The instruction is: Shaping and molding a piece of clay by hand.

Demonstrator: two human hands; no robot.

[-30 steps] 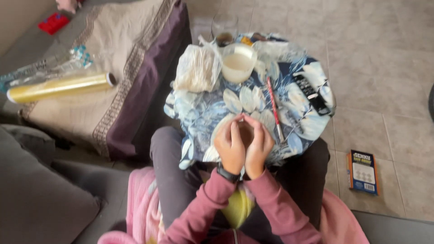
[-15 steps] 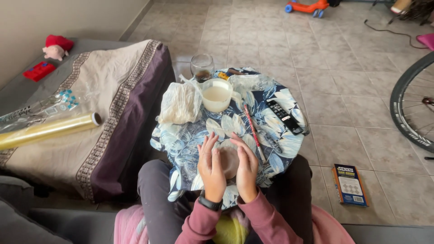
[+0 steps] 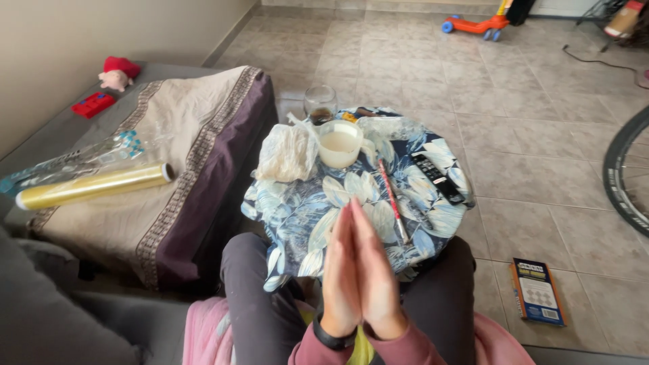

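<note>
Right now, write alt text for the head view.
A seated person presses left hand and right hand flat together, palm to palm, over a small table draped in blue floral cloth, which holds a white cup, a remote control and a pen.

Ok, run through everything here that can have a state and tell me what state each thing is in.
Left hand: flat, palm pressed against the other.
Right hand: flat, fingers straight, pressed to the left.
White cup: upright, holding pale liquid.
Glass jar: upright, nearly empty.
Plastic bag: crumpled on the tablecloth.
Yellow roll: lying on the bed cover.
Remote: lying flat.
Book: closed, on the floor.
</note>
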